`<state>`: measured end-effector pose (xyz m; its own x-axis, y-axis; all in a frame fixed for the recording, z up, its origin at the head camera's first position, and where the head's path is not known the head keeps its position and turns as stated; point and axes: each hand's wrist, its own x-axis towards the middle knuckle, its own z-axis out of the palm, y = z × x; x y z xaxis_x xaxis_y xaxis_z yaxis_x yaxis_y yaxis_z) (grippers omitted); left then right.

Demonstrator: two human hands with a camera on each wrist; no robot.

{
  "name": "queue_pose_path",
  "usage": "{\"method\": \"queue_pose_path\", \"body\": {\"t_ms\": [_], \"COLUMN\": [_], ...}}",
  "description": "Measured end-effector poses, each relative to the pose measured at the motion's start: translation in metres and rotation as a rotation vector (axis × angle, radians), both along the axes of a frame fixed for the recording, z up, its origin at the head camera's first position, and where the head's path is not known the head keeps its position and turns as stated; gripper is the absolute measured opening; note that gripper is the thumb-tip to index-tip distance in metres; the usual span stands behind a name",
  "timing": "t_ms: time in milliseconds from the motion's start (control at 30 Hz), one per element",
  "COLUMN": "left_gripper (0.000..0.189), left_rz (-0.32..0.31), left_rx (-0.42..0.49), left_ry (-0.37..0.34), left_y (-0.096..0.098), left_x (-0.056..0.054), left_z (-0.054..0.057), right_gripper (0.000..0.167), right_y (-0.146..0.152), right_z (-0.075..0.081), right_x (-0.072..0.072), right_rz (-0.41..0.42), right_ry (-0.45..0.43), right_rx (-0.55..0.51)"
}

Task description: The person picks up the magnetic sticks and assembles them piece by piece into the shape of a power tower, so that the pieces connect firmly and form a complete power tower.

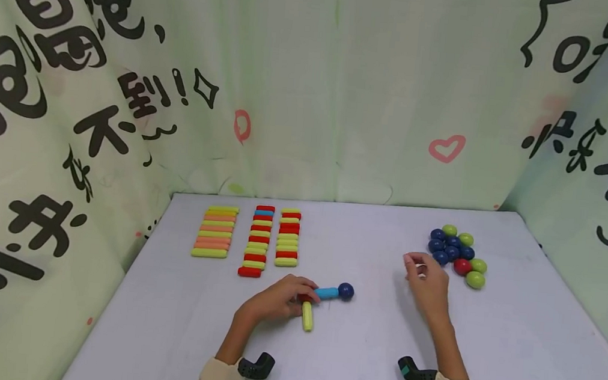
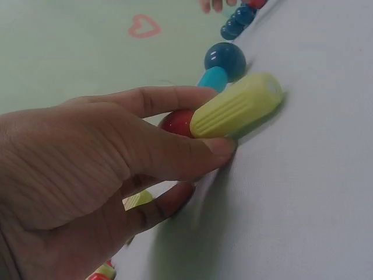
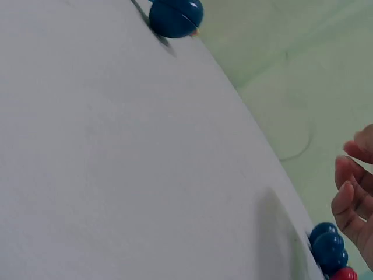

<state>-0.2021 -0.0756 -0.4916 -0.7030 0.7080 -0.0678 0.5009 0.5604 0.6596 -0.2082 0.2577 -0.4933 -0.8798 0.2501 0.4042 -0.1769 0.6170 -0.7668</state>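
Note:
My left hand (image 1: 279,299) grips a red ball (image 2: 178,123), partly hidden by the fingers. A yellow stick (image 2: 239,108) sticks out of the ball toward the near side of the table, and the thumb tip lies along its base. From the same ball a light blue stick (image 1: 327,293) runs right, with a dark blue ball (image 1: 346,291) on its far end. My right hand (image 1: 428,283) hovers over the table to the right, fingers loosely bent with nothing between them. It is close to the left side of a cluster of balls.
That cluster holds several dark blue balls (image 1: 436,245), green balls (image 1: 475,280) and one red ball (image 1: 462,266). At the back left lie three columns of sticks: yellow and orange sticks (image 1: 213,240), then two mixed columns with red sticks (image 1: 250,272). A printed curtain (image 1: 378,88) surrounds the table (image 1: 365,364).

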Motion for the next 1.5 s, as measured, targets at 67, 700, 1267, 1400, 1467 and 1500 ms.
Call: {"method": "queue_pose_path", "body": {"t_ms": [67,700,1267,1400,1467,1500], "left_gripper": [0.027,0.02,0.021,0.022,0.022,0.022], "left_rz": [0.022,0.113,0.191,0.203,0.207,0.21], "left_rx": [0.002,-0.014,-0.029,-0.01,-0.009,-0.009], "left_ry": [-0.003,0.07,0.104,0.089,0.083,0.083], "left_y": [0.001,0.008,0.013,0.015,0.017,0.018], "left_x": [0.0,-0.002,0.003,0.004,0.005,0.005], "left_z": [0.001,-0.005,-0.006,-0.006,-0.006,-0.006], "right_gripper": [0.018,0.045,0.051,0.05,0.046,0.043], "right_y": [0.012,0.092,0.086,0.067,0.052,0.041], "right_z": [0.001,0.006,0.007,0.016,0.016,0.015], "right_x": [-0.001,0.015,0.035,0.035,0.035,0.035], "right_rz": [-0.106,-0.403,-0.145,0.118,0.26,0.324], "right_ry": [0.067,-0.399,-0.546,-0.593,-0.567,-0.552], "right_rx": [-0.049,0.088,0.187,0.232,0.247,0.243]}}
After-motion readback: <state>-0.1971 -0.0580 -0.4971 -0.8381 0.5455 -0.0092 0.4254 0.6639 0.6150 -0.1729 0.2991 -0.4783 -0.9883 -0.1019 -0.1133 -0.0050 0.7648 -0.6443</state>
